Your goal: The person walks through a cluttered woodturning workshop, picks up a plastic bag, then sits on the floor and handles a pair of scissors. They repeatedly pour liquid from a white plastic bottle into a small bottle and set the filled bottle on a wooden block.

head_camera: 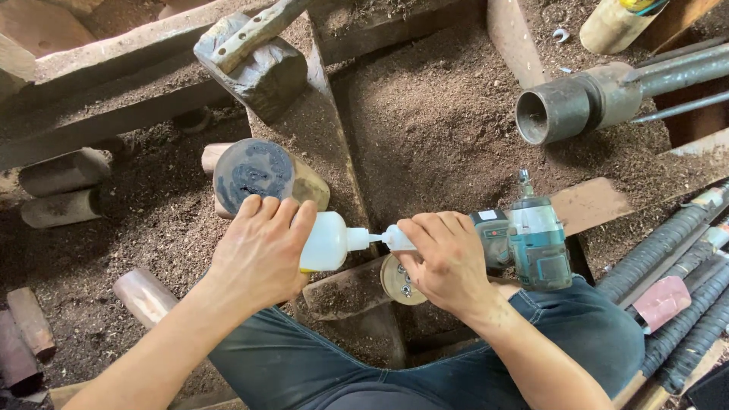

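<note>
My left hand (262,250) is wrapped around a white plastic glue bottle (328,241), held on its side with the nozzle pointing right. At the nozzle, my right hand (448,262) pinches the bottle's white cap (397,238). Just beneath the hands a round metal faceplate with screws (399,282) sits on a wooden block (345,291). A teal and black cordless impact driver (531,241) rests upright against my right thigh, close behind the right hand. A short log with a dark blackened end face (254,173) lies above the left hand.
Sawdust covers the ground and the wooden beams (114,83). A dark metal tube on a shaft (566,110) lies at upper right. Small logs (64,171) lie at left, a wooden mallet (254,57) at top, wrapped tool handles (683,273) at right.
</note>
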